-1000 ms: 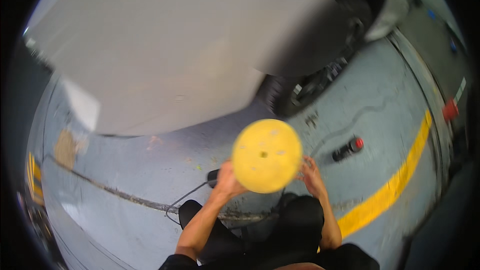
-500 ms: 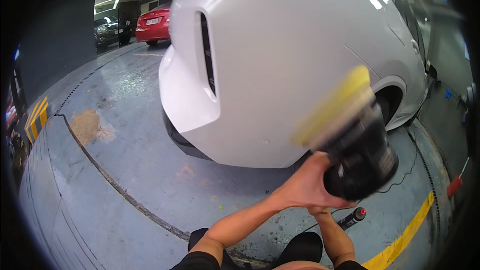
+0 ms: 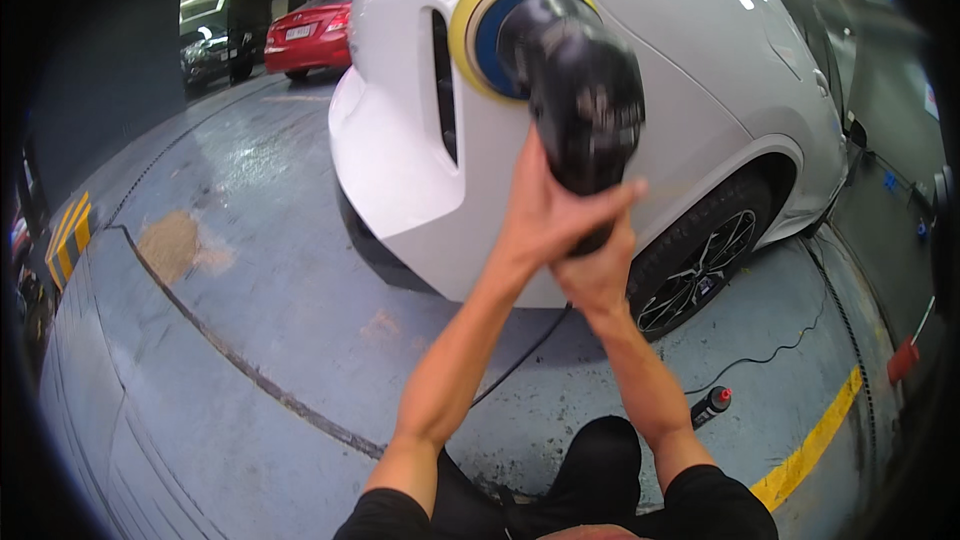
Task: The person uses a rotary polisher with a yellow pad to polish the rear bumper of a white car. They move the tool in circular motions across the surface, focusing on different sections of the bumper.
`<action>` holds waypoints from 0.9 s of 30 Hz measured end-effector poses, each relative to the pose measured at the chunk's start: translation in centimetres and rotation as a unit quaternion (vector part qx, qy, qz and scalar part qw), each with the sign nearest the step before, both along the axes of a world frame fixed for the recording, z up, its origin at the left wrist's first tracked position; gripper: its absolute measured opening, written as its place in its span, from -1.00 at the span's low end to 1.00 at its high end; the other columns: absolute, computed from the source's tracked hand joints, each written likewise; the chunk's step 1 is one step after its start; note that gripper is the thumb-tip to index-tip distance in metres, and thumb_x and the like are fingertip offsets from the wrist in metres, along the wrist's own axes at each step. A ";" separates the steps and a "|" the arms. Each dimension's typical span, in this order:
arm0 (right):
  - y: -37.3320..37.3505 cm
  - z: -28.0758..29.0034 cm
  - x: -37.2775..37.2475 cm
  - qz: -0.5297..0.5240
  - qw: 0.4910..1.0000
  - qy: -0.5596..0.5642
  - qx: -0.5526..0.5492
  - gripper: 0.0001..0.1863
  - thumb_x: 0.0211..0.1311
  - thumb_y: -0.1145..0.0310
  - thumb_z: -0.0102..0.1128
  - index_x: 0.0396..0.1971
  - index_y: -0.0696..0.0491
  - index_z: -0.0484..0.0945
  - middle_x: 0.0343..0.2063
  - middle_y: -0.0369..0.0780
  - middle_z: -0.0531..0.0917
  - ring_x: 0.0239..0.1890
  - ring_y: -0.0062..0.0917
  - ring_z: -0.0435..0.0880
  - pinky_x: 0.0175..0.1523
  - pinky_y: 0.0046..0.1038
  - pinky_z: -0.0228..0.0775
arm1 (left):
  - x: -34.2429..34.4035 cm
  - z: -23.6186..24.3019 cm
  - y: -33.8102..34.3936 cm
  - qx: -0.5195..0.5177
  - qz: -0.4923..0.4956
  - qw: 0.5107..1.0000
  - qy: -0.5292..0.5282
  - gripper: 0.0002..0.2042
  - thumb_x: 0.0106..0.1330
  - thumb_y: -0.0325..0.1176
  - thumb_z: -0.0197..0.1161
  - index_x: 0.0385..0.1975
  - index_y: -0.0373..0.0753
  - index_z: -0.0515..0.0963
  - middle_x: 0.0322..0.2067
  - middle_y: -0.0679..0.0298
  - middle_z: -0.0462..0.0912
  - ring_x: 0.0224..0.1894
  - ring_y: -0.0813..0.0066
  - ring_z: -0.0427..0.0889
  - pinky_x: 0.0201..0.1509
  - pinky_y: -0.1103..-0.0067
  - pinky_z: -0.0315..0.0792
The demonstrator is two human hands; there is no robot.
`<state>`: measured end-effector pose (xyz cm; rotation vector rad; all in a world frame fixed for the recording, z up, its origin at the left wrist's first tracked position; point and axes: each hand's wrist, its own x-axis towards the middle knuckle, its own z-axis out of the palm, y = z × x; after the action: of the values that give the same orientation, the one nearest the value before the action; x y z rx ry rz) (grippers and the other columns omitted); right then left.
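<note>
In both hands I hold a black electric polisher (image 3: 592, 110) up in front of the white car (image 3: 405, 185). Its round yellow foam pad (image 3: 463, 40) faces the rear side panel, near the dark slot in the bumper corner, and appears to lie against it. My left hand (image 3: 545, 208) grips the polisher's body from the left and below, with its thumb across the black casing. Lower down, my right hand (image 3: 603, 275) is wrapped round the handle end. Some of its fingers are hidden. A black cord (image 3: 520, 362) hangs from the handle toward the floor.
The car's rear wheel (image 3: 705, 270) is right of my hands. A black bottle with a red tip (image 3: 713, 404) stands on the floor beside a thin cord (image 3: 765, 355). A red car (image 3: 312, 32) and a yellow-striped block (image 3: 68, 240) are at the left.
The polisher has moved up and left from the lower right, its pad turning toward the car's panel. Both hands have moved with it, and the rear wheel is now uncovered.
</note>
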<state>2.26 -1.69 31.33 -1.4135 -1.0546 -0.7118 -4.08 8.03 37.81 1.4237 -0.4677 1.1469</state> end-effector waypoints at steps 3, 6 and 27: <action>-2.6 -5.3 2.4 -0.020 0.986 -0.161 -0.031 -0.14 -0.07 0.34 0.65 0.27 0.16 0.40 -0.09 -0.04 0.75 -0.07 -0.15 0.83 0.05 -0.28 0.66 | -1.0 -5.9 -2.3 0.045 -0.033 0.998 0.009 -0.22 -0.07 -0.28 0.77 0.17 -0.37 0.49 0.00 0.14 0.69 0.03 0.36 0.68 0.19 0.45 0.55; -4.3 -9.2 3.3 -0.013 0.994 -0.088 -0.070 -0.11 -0.08 0.35 0.65 0.31 0.15 0.39 0.03 -0.03 0.72 -0.01 -0.15 0.82 0.10 -0.28 0.67 | 0.0 -10.8 -2.6 -0.012 -0.066 0.995 0.079 -0.23 -0.05 -0.28 0.79 0.17 -0.36 0.52 0.04 0.17 0.68 0.10 0.36 0.66 0.25 0.42 0.53; -15.9 -17.4 19.9 -0.307 0.951 -0.004 -0.034 -0.30 0.16 0.27 0.56 0.22 0.23 0.43 0.02 -0.19 0.66 0.00 -0.39 0.69 0.17 -0.37 0.51 | 17.0 -8.2 -17.4 0.141 -0.122 0.977 0.105 0.08 -0.10 -0.06 0.77 0.26 -0.58 0.17 0.00 -0.33 0.61 0.14 -0.33 0.62 0.26 0.14 0.49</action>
<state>22.18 -17.57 13.96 -1.8218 -0.6381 -1.1331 12.89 -9.34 29.58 1.6586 -0.6536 0.7437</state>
